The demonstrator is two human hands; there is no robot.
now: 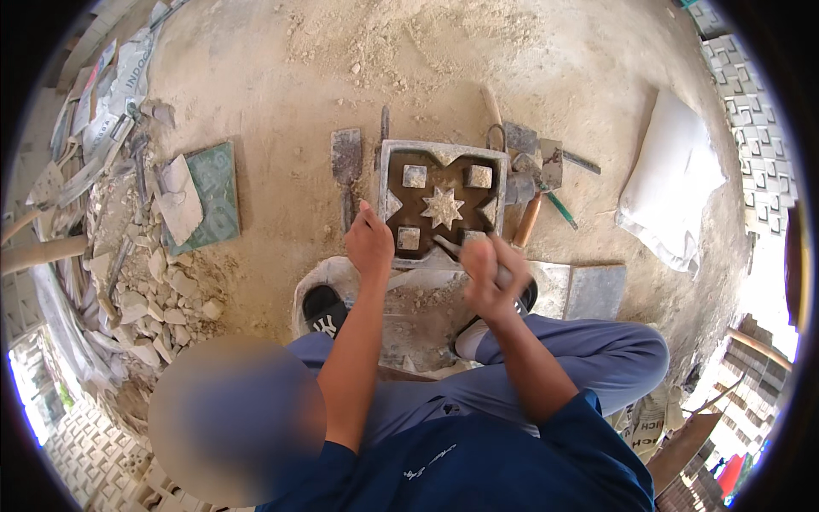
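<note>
A square grey mold [385, 175] lies in front of me, dark inside, with a star-shaped block [443, 208] at its middle and several square blocks around it. My left hand [371, 245] is closed beside the mold's lower left edge; whether anything is in its fingers is hidden. Over the lower right corner, my right hand [493, 275] is closed around a slim tool [446, 246], its pale tip reaching into the mold. Motion blurs this hand, and the tool's kind is not clear.
Left of the mold lies a flat-bladed trowel [346, 157]. More hand tools, one with a wooden handle [527, 220], crowd its right side. A green patterned tile [212, 198] and broken rubble [166, 311] are at left; a white sack [671, 183] is at right.
</note>
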